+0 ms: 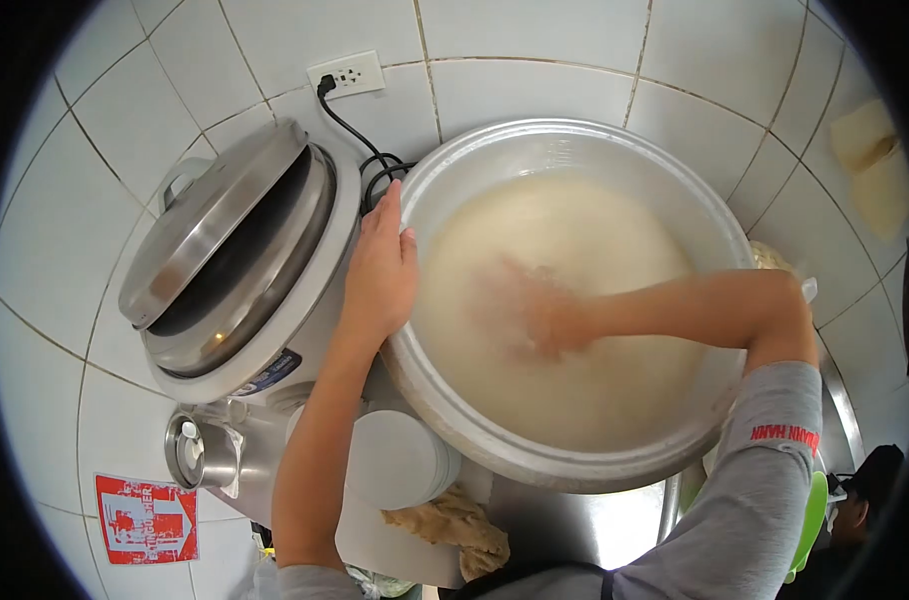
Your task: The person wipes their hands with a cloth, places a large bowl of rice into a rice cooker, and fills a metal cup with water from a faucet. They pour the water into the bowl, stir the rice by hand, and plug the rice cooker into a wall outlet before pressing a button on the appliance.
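Observation:
A large round metal pot [575, 472] holds cloudy, whitish liquid [575, 400]. My right hand [540, 310] is dipped into that liquid near the middle, its fingers blurred and partly hidden, so what it touches down there cannot be made out. Flat against the pot's left outer side rests my left hand [383, 265], fingers stretched out along the rim and thumb toward the pot. Just left of that hand stands a big rice cooker [350, 215] with its metal lid [225, 225] resting tilted on top.
Behind the pot, a black cord [347, 125] runs from a wall outlet [345, 74]. Stacked white plates [395, 460], a brown cloth [455, 530] and a metal canister [215, 450] stand below left. A person in a dark cap [875, 475] is at lower right, near a green container [808, 525].

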Available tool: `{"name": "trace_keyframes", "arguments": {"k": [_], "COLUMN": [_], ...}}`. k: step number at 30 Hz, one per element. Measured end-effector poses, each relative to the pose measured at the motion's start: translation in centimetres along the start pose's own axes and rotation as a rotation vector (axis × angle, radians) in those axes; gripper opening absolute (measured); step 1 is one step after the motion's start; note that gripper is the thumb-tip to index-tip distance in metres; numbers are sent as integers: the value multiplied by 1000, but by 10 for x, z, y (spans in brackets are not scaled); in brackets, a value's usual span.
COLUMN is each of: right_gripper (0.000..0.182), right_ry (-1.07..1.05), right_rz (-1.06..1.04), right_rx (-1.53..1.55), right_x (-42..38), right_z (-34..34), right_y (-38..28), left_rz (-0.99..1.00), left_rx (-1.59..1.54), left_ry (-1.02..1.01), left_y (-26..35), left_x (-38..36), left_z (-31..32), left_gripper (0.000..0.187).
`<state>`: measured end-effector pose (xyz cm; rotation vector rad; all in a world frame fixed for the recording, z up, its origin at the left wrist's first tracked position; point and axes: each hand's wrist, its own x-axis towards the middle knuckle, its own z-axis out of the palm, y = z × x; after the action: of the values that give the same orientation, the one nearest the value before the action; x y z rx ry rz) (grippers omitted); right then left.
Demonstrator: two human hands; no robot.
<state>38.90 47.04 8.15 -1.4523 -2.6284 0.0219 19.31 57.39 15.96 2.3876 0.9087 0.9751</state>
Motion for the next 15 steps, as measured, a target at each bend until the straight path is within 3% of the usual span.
{"name": "trace_keyframes", "arguments": {"k": [10, 15], "right_gripper": [56, 59], "right_ry": [-228, -187], "right_rz": [199, 388], "right_rx": [-194, -80], "right_x": [66, 17], "right_z": [-12, -47], "right_y": [89, 152], "left_rz": [30, 30], "left_rx": [31, 38], "left_ry": [0, 5], "left_y": [-5, -3], "left_x": [1, 1], "left_z": [2, 3], "left_gripper": [46, 46]}}
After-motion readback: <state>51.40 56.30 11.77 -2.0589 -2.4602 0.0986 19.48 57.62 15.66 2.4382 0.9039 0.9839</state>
